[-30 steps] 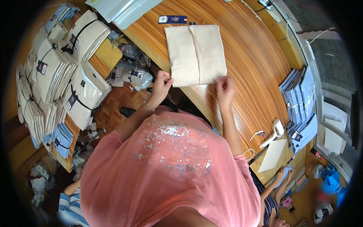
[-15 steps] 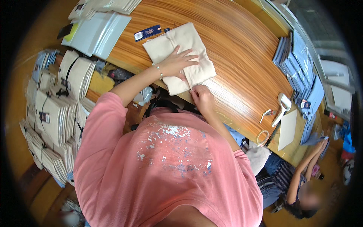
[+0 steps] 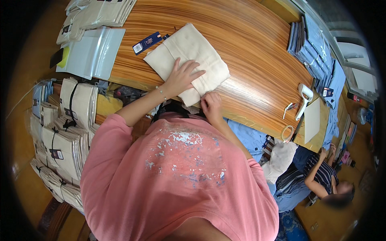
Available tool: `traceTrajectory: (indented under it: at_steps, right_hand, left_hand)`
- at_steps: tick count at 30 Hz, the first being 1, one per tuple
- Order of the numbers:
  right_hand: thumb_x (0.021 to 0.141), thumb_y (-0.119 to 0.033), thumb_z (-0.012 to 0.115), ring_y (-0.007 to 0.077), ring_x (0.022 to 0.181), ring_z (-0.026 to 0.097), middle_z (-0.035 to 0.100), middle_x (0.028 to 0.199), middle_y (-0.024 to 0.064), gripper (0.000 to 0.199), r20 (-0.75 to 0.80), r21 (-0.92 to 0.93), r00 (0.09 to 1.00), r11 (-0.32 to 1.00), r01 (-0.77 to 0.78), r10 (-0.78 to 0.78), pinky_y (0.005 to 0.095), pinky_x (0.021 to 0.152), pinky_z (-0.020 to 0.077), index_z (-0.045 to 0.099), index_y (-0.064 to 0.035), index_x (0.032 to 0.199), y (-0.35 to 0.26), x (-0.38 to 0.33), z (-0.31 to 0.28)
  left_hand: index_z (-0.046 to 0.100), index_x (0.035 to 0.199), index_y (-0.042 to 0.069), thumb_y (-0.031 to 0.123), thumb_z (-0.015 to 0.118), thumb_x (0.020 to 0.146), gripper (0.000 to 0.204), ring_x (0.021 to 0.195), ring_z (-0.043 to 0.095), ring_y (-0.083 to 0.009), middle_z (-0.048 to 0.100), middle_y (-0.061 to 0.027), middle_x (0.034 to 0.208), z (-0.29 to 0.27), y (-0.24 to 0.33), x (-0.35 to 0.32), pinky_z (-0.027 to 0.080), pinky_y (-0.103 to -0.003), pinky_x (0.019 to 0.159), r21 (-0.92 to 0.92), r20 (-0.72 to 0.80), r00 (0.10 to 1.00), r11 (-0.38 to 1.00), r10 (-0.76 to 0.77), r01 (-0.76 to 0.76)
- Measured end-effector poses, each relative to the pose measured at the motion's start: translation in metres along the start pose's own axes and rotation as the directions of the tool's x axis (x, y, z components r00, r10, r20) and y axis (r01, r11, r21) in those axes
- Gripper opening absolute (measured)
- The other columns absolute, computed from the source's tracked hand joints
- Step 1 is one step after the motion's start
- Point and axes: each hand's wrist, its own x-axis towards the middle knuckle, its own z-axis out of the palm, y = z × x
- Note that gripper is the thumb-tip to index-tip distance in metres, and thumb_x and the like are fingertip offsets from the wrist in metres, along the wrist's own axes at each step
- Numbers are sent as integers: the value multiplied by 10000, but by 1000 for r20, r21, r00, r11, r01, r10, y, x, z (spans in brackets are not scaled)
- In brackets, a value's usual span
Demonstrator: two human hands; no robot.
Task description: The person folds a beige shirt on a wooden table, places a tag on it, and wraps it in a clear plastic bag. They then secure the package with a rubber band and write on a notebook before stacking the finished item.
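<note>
A folded cream garment (image 3: 195, 46) lies at an angle on the wood-grain table near its front edge. My left hand (image 3: 182, 77) rests flat on its near left part, fingers spread. At the garment's near corner, my right hand (image 3: 212, 105) has its fingers curled, with thumb and forefinger against the cloth edge; it seems to pinch it, though the fingertips are partly hidden. A dark blue hang tag (image 3: 146, 43) with a white label lies flat beside the garment's far left corner.
Clear plastic sleeves (image 3: 94, 50) and cream bundles (image 3: 106, 14) occupy the table's left end. Strapped cream stacks (image 3: 68, 144) stand to the left. On the right are a white lint roller (image 3: 304, 100), a tape ring (image 3: 287, 133) and folded blue garments (image 3: 311, 52). A person (image 3: 321, 176) sits at lower right.
My left hand has slid slightly left and nearer on the garment. The right hand stays at the near corner, its fingers a little more curled. The view has shifted, and the other person's arms have moved.
</note>
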Motion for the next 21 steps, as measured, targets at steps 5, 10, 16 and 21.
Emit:
traceTrajectory:
  at_steps: [5, 10, 16, 21]
  right_hand:
    - [748, -36, 619, 312, 747, 553, 583, 777, 138, 56, 106, 301, 985, 940, -162, 136, 385, 676, 450, 588, -19, 791, -10, 9, -14]
    - [797, -96, 608, 338, 830, 559, 588, 802, 166, 98, -43, 30, 995, 996, -84, 86, 407, 737, 450, 611, -5, 834, 11, 138, -40]
    - [782, -179, 634, 319, 915, 524, 560, 998, 149, 255, -104, -139, 981, 975, -175, 161, 399, 757, 418, 595, -27, 985, 41, 233, 21]
    - [775, -205, 641, 261, 1086, 468, 540, 1114, 76, 289, 109, -290, 980, 937, 193, -168, 426, 893, 346, 621, -138, 1055, 17, 231, 50]
  left_hand:
    - [386, 1344, 170, 355, 697, 750, 694, 1309, 275, -308, 329, -128, 1389, -5, -48, -19, 156, -649, 1004, -50, -217, 922, 947, -321, 318]
    - [310, 1346, -11, 270, 633, 848, 657, 1313, 271, -287, 293, -203, 1396, 5, -89, -59, 201, -458, 1075, -895, -323, 372, 409, -870, 180]
    - [393, 1295, -2, 68, 601, 815, 528, 1212, 394, -285, 404, -180, 1309, -11, -52, -44, 303, -349, 1025, -795, -451, 337, 543, -827, 269]
    - [613, 1100, 62, 39, 562, 823, 283, 1077, 523, -284, 565, -119, 1132, -26, -117, -17, 415, -341, 926, -473, -427, 782, 849, -453, 234]
